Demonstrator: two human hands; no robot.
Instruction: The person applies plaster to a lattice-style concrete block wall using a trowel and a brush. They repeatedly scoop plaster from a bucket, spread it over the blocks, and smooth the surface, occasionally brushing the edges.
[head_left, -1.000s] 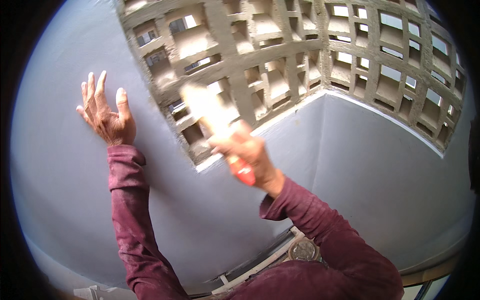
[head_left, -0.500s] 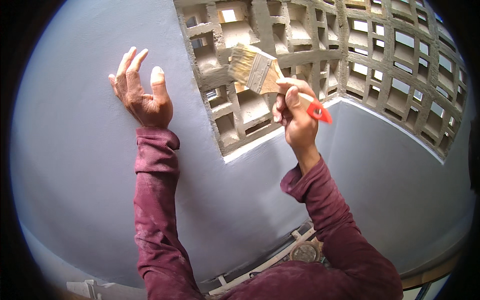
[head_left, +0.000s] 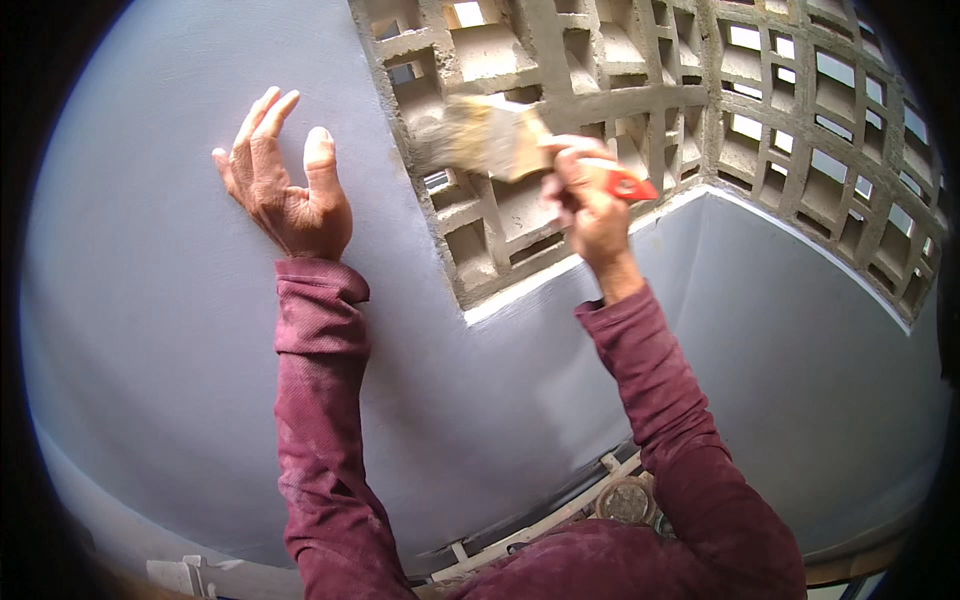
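Observation:
My right hand [head_left: 590, 205] is closed round the handle of a wide flat paintbrush [head_left: 522, 140]. The brush has a pale wooden body and a red handle end. Its bristles point left toward the edge of the concrete lattice [head_left: 500, 205] and are smeared by motion; I cannot tell whether they touch it. My left hand [head_left: 290, 190] rests against the smooth grey-blue wall [head_left: 180, 330], left of the lattice edge, with fingers and thumb spread and nothing in it.
A second lattice panel [head_left: 800, 135] meets the first at a corner on the right, above a grey wall [head_left: 790, 330]. White edging [head_left: 520, 300] runs under the openings. Below, near my body, are a round dusty container [head_left: 627, 500] and a pale rail [head_left: 500, 545].
The paintbrush has swung left and slightly down toward the lattice's left edge, its handle turning more level. My left hand stays on the wall. The view has shifted slightly.

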